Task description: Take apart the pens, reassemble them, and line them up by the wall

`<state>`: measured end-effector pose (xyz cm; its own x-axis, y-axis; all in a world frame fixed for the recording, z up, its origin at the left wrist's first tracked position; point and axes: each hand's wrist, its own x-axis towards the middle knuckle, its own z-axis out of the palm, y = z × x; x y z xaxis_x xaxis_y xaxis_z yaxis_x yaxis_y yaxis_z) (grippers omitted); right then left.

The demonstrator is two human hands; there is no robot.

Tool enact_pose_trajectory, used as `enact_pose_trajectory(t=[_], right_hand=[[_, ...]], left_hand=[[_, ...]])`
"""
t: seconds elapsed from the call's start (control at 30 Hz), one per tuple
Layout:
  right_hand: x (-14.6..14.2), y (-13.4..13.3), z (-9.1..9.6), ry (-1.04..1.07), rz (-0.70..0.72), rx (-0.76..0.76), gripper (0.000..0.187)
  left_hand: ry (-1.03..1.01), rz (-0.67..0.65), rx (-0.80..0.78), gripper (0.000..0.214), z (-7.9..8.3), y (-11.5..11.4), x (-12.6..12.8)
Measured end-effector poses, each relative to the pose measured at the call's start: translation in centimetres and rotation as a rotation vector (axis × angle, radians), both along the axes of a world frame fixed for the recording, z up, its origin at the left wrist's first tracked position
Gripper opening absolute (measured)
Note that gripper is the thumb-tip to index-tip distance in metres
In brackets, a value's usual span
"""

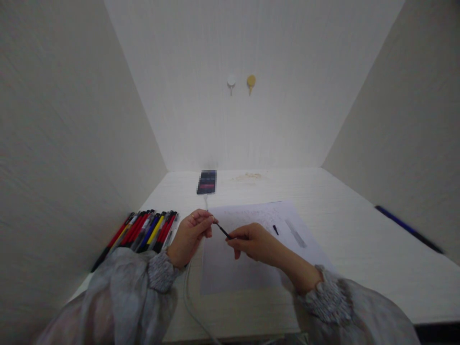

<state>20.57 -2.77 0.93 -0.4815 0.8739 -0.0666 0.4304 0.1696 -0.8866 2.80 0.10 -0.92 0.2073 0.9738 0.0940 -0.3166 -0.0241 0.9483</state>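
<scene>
Grey sleeves (136, 292) lie nearest. Above the paper sheet (230, 273), the left hand (189, 237) and right hand (257, 243) each pinch one end of a thin black rod (223, 232), fingertips closed on it, so the rod spans the gap between them. Just left of the left hand, a row of pens (143, 230) lies on the desk (359, 268). Beyond the right hand, a small black piece (275, 230) and a clear barrel (295, 234) rest on the sheet. Farther back lies a phone (206, 182).

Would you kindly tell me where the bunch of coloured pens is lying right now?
In the head view, the coloured pens lie on the left side of the desk by the left wall, left of the left hand.
</scene>
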Motion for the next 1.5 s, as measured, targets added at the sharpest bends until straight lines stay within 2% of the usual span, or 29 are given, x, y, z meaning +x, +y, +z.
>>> enact_pose_trajectory(t=[0.17, 0.5, 0.63, 0.7, 0.77, 0.87, 1.07, 1.2, 1.33, 1.4, 1.5], right_hand=[[-0.1, 0.2, -0.2, 0.046, -0.034, -0.066, 0.021], [-0.5, 0.3, -1.1, 0.041, -0.088, 0.031, 0.019], [-0.5, 0.3, -0.7, 0.085, -0.091, 0.021, 0.018], [-0.5, 0.4, -0.5, 0.123, -0.12, 0.025, 0.02], [-0.4, 0.5, -0.3, 0.164, -0.161, 0.053, 0.02], [-0.2, 0.5, -0.3, 0.201, -0.206, 0.089, 0.02], [-0.2, 0.5, 0.0, 0.204, -0.201, 0.082, 0.018], [-0.3, 0.5, 0.0, 0.221, -0.208, 0.053, 0.017], [-0.2, 0.6, -0.2, 0.205, -0.223, 0.064, 0.019], [-0.1, 0.7, -0.5, 0.199, -0.235, 0.066, 0.02], [0.0, 0.8, -0.8, 0.204, -0.246, 0.072, 0.022]], left_hand=[[0.074, -0.017, -0.001, 0.009, 0.1, -0.3, 0.1], [0.243, -0.12, 0.07, 0.007, 0.2, -0.8, -0.1], [0.327, -0.172, 0.124, 0.024, 0.0, -0.9, -0.2], [0.479, -0.145, 0.213, 0.025, -0.2, -0.9, -0.2], [0.717, -0.073, 0.336, 0.019, -0.5, -0.8, -0.2], [1.01, -0.005, 0.466, 0.021, -1.1, -0.8, 0.1], [1.225, 0.039, 0.534, 0.024, -2.0, -0.7, 0.6], [1.22, 0.044, 0.546, 0.015, -2.1, -0.5, 0.6], [1.097, 0.015, 0.481, 0.01, -2.2, -0.5, 0.5], [0.967, 0.029, 0.399, 0.011, -2.1, -0.4, 0.5], [0.636, 0.054, 0.213, 0.013, -1.8, -0.1, 0.5]])
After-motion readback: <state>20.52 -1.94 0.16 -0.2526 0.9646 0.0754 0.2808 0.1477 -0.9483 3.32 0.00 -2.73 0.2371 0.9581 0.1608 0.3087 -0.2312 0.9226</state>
